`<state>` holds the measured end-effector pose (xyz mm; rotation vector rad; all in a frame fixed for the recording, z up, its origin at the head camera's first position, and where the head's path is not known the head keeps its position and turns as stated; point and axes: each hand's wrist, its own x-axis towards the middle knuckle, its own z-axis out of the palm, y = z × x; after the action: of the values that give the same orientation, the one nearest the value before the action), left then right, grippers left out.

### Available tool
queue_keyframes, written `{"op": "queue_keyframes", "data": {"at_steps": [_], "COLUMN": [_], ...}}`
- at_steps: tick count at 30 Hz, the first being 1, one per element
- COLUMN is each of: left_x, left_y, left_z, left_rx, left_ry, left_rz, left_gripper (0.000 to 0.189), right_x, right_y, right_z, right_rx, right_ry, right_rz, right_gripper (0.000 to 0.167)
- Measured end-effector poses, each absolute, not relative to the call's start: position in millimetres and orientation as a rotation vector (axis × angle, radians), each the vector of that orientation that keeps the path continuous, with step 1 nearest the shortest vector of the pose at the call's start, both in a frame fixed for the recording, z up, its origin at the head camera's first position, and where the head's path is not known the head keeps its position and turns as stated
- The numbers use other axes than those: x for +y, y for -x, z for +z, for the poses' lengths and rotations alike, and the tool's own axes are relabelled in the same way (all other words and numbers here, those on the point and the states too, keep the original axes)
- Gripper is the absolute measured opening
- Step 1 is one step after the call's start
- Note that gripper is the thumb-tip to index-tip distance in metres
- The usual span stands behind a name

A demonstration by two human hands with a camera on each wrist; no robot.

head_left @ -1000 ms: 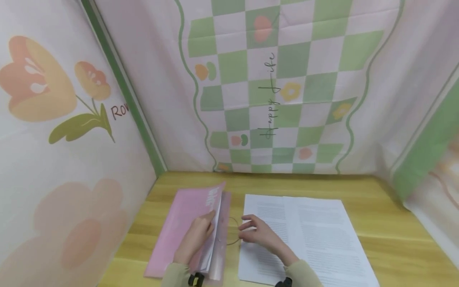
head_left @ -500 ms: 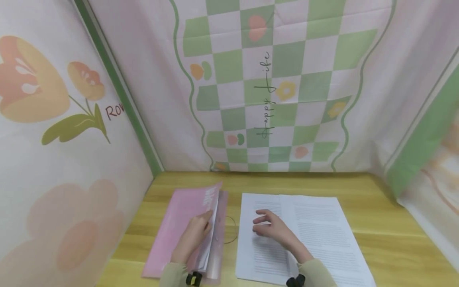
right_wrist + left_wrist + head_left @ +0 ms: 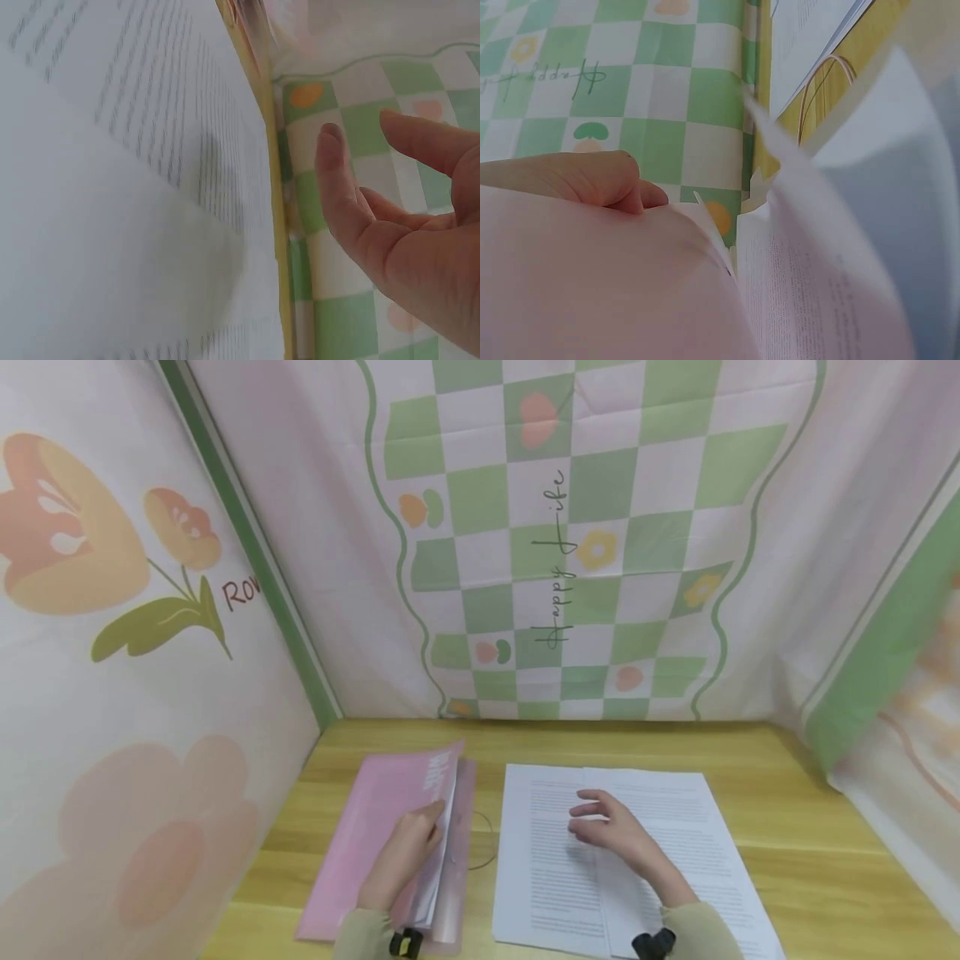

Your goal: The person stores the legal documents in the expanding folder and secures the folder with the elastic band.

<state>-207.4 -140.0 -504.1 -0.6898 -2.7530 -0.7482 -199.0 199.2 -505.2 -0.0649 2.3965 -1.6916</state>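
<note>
Folder, pink and lifted at its opening edge, lies on the table, with white sheets showing in its opening. Our left hand rests on the folder, its fingers curled at the raised edge of the cover and seemingly pinching it, though we cannot tell just where the thumb sits. To the right of the folder, printed papers lie side by side, and over them hangs our right hand, its fingers bent, spread apart and holding nothing. A thin loop juts out from the folder's right side, toward the papers. The step seems to be opening the folder; to do it well, we should pinch the cover lightly so it does not crease, raise it wide enough that the sheets inside do not snag, and avoid catching the loop.
</note>
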Motion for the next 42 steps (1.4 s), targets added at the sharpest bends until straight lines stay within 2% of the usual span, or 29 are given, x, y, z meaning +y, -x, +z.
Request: {"op": "queue_keyframes", "data": {"at_steps": [30,42], "left_x": [-140,-141], "left_y": [207,207], "left_z": [-504,-501], "left_rx": [-2.759,-2.756], "left_ry": [0.676,0.682], "left_rz": [-0.803,-0.820], "left_gripper": [0.041,0.033], "right_x": [291,321], "right_y": [178,166], "right_z": [-514,-523], "right_rx": [2.526,2.581], "right_ry": [-0.058,-0.097], "right_rz": [-1.694,-1.719], "right_gripper": [0.069,0.066]}}
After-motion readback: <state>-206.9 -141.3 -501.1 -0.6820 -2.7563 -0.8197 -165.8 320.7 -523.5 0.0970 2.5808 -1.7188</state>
